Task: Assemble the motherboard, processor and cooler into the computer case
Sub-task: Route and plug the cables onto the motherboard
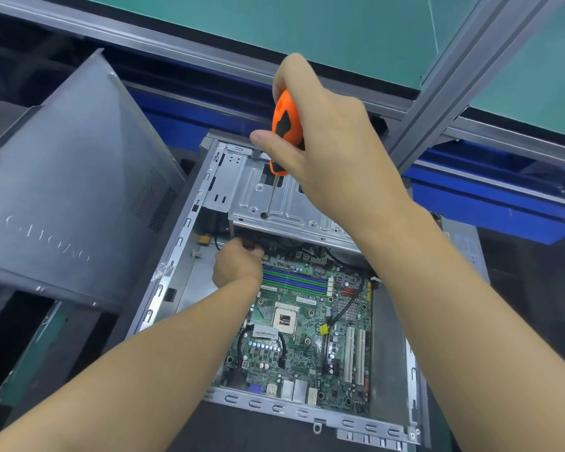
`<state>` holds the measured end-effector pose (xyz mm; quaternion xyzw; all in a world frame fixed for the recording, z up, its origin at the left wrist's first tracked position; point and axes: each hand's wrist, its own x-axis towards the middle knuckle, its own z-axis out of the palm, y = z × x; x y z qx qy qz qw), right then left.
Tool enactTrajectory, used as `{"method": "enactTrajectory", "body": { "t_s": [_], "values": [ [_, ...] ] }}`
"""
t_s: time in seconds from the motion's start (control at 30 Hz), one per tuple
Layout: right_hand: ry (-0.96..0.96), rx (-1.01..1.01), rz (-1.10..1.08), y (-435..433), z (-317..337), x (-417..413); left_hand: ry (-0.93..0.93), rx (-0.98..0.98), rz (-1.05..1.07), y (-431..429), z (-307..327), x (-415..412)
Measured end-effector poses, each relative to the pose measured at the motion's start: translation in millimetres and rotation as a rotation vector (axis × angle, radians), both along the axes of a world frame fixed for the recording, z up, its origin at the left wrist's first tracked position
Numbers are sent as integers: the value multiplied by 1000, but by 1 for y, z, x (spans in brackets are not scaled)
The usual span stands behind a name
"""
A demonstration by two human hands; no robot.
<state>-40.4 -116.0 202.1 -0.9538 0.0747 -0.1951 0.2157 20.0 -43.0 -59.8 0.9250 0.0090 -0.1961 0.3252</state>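
An open computer case (173, 256) lies flat below me with a green motherboard (307, 337) seated inside it. The processor socket (285, 319) sits near the board's middle, with no cooler on it. My right hand (323, 135) grips an orange and black screwdriver (282, 125) upright; its shaft passes down through a hole in the silver drive bay plate (291, 210). My left hand (238, 265) reaches under that plate at the board's far left corner, fingers curled around something dark that I cannot make out.
The grey side panel (66, 190) of the case leans upright at the left. An aluminium frame post (454, 93) and a green mat (340, 31) lie beyond the case. Black cables (349, 308) cross the board's right part.
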Motion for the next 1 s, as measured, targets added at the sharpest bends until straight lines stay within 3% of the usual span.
{"method": "enactTrajectory", "body": {
  "t_s": [0.27,1.0],
  "values": [
    [-26,0,-38,-6,3,-4,-100,21,-118,6,1,1],
    [-8,111,29,-13,-10,-13,-183,215,-163,1,8,-10]
  ]
}}
